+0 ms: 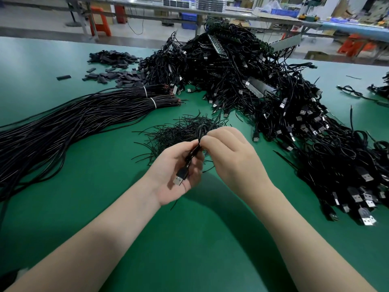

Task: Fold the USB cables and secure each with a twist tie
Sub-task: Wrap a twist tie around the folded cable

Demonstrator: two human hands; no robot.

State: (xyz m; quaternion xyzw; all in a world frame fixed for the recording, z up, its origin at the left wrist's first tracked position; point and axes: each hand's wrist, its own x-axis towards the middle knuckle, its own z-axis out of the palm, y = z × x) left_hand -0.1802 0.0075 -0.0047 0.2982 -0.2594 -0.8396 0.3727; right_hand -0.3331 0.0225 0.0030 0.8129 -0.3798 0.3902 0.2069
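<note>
Here a folded black USB cable [194,153] with a silver plug sits above the green table [189,239], gripped in the curled left hand [179,173]. The right hand [229,152] pinches its upper loop. Just behind lies a heap of thin black twist ties [174,131]; a big tangled pile of black USB cables [263,85] spreads to the right.

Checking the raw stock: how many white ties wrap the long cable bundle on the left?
2. One white tie wraps the upper branch of the long cable bundle near its stripped ends; the second white tie wraps the lower branch. Others may be hidden underneath.
</note>
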